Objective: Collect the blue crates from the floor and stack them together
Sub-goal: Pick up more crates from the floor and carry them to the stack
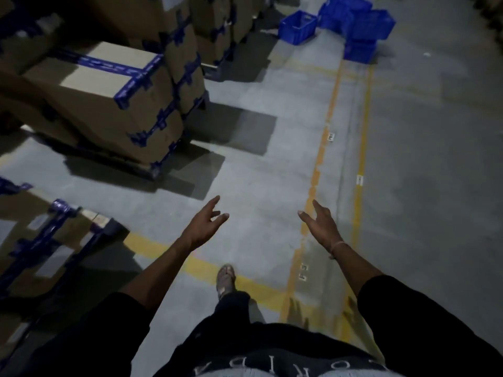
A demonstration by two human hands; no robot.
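So, both hands empty and held out in front over the grey floor (pixel 245 159), lower centre of the frame. Left hand (pixel 205 227) has fingers spread and loosely extended, holding nothing. Right hand (pixel 322 225) also spread, thumb out to the side, holding nothing; a thin band (pixel 336 247) sits on that wrist. Both forearms come out of black sleeves (pixel 424 317) at the bottom edge.

Blue crates (pixel 351 23) are well apart from the hands, clustered at the top right of the frame on the floor: 1 single crate (pixel 298 27) sits to the left of the group, the rest are piled unevenly beside it, exact count hard to tell from blur.

Taped cardboard boxes (pixel 109 99) are stacked along the left and upper left. Yellow floor lines (pixel 318 170) run from the crates down toward bottom centre, with a crossing line near the person's foot (pixel 226 278), which is at lower centre between the arms
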